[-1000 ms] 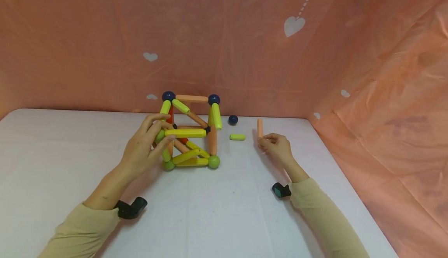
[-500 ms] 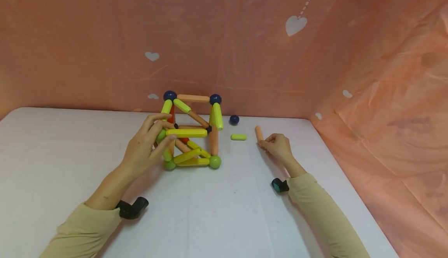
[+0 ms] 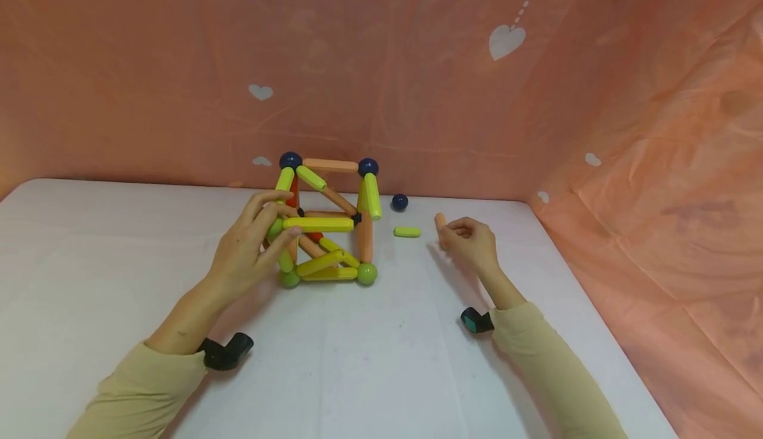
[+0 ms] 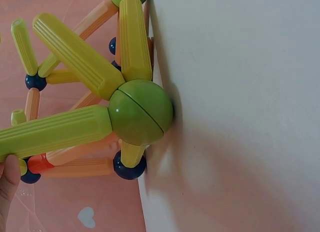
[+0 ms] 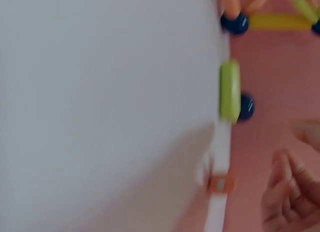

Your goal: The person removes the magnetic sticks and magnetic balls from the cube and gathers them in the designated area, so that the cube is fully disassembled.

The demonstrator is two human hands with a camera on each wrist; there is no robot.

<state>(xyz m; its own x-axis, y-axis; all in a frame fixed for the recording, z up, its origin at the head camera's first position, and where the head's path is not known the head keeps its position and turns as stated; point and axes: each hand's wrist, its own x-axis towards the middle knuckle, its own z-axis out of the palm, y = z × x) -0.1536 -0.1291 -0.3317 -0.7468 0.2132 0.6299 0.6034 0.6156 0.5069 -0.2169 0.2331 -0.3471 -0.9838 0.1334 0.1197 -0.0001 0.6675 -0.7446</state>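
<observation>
My left hand (image 3: 247, 247) holds the green ball (image 3: 275, 228) at the near left corner of a frame of magnetic sticks and balls. A yellow stick (image 3: 318, 225) juts right from that ball. In the left wrist view, a fingertip (image 4: 7, 177) touches the upright lime stick (image 4: 60, 129), which rises from a lower green ball (image 4: 141, 112). My right hand (image 3: 473, 247) is just over an orange stick (image 3: 440, 220) lying on the table. In the right wrist view, that stick (image 5: 221, 183) shows end-on, apart from the parted, loosely bent fingers (image 5: 280, 187).
A short lime stick (image 3: 407, 232) and a loose dark blue ball (image 3: 400, 202) lie between the frame and my right hand. The white table (image 3: 381, 359) ends at a pink curtain (image 3: 417, 81) behind and to the right.
My right hand lowers the upright orange stick onto the table, then lets go and lifts slightly, its fingers parting. My left hand stays on the frame.
</observation>
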